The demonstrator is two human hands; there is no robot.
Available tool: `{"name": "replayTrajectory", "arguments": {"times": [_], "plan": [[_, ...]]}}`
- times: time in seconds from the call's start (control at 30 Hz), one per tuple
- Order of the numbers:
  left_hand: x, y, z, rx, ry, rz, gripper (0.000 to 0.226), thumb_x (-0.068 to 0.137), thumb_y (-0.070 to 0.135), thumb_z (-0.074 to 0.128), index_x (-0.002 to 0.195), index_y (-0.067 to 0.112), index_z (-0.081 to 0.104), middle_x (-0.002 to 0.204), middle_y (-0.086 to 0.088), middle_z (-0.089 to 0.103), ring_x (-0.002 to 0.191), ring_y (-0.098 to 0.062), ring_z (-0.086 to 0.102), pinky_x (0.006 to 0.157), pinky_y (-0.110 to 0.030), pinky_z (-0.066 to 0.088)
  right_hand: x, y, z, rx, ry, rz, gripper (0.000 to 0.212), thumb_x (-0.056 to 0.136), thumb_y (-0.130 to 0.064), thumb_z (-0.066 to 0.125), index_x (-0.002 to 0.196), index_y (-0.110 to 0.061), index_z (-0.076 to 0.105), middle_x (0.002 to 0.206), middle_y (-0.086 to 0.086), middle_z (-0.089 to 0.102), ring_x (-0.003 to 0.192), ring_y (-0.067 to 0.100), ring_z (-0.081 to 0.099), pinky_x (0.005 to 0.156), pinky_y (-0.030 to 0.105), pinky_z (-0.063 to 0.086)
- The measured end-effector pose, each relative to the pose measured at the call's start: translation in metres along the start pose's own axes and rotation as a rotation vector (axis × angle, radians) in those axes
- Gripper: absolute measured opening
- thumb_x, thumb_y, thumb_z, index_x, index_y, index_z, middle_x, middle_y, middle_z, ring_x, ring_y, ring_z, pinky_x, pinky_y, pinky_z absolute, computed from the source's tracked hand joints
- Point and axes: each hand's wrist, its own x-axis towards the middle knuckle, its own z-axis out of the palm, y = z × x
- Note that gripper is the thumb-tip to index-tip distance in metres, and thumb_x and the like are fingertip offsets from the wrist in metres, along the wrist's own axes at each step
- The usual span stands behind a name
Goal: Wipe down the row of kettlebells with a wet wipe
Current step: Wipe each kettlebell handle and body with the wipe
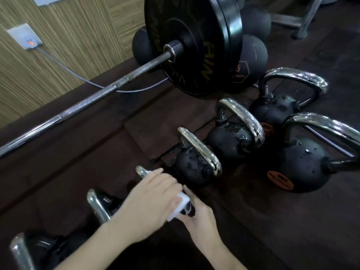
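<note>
Kettlebells in view: seven. Five stand in a diagonal row from bottom left toward the upper right; two more stand to the right of it.

Nearest kettlebell [21, 250], bottom left: only its chrome handle and part of the black body show. Second kettlebell [99, 206]: partly behind the left forearm.

Third kettlebell [188, 211]: mostly covered by both hands, handle tip showing above the knuckles. Left hand [153, 199] lies over its top, fingers pressing the white wet wipe [180, 206] onto it. Right hand [200, 215] rests against its right side, fingers bent round the body.

Fourth kettlebell [191, 164] and fifth kettlebell [230, 143]: black bodies spotted with droplets.

Right of the row: large kettlebell [300, 166], orange label, and behind it the rear kettlebell [276, 110].

Farther back: one barbell [109, 90] with black plates [194, 39] on the dark floor [292, 230]. Three dark medicine balls [253, 61] behind the plates. No containers visible.
</note>
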Motion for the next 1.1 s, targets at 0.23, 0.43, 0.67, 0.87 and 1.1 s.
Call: {"name": "replayTrajectory", "arguments": {"times": [0.23,0.43,0.67,0.87,1.1], "plan": [[0.012,-0.055,-0.016,-0.385,-0.039,-0.472,0.047,0.108,0.053,0.019,0.073,0.031,0.041,0.070,0.009,0.049,0.073,-0.007,0.053,0.070,-0.030,0.043,0.021,0.024,-0.073,-0.076,0.255,-0.048,0.043,0.073,-0.049,0.086,0.109,-0.032,0.070,0.106,-0.022,0.068,0.103,-0.006,0.064,0.093,0.029,0.056],[0.080,-0.064,-0.030,-0.630,0.402,-0.735,0.043,0.106,0.038,0.031,0.068,0.026,0.046,0.069,0.004,0.060,0.072,-0.011,0.059,0.074,-0.043,0.048,0.059,0.009,-0.115,-0.021,0.196,-0.132,0.099,0.056,-0.057,0.093,0.141,-0.036,0.046,0.136,-0.028,0.043,0.130,-0.006,0.046,0.107,0.018,0.038],[0.132,-0.041,0.004,-0.503,0.257,-0.334,0.046,0.113,0.033,0.027,0.130,0.022,0.068,0.142,0.005,0.063,0.147,-0.012,0.042,0.124,-0.036,0.028,0.090,-0.002,-0.095,0.079,0.080,-0.139,0.122,0.046,-0.066,0.094,0.153,-0.038,0.041,0.149,-0.038,0.033,0.145,-0.005,0.032,0.116,0.037,0.044],[0.119,-0.009,0.014,-0.073,0.089,0.101,0.036,0.112,0.031,0.036,0.136,0.017,0.059,0.145,-0.003,0.058,0.151,-0.030,0.037,0.126,-0.048,0.020,0.086,0.003,-0.094,0.047,0.059,-0.160,0.110,0.056,-0.040,0.099,0.148,-0.052,0.040,0.153,-0.031,0.040,0.144,-0.008,0.035,0.118,0.022,0.034],[0.137,-0.035,0.004,-0.215,0.043,0.017,0.031,0.110,0.040,0.037,0.133,0.028,0.055,0.134,0.001,0.064,0.135,-0.021,0.051,0.124,-0.037,0.022,0.088,0.008,-0.100,-0.002,0.005,-0.159,0.122,0.053,-0.046,0.098,0.156,-0.045,0.032,0.159,-0.037,0.027,0.145,-0.017,0.024,0.123,0.021,0.027]]}}
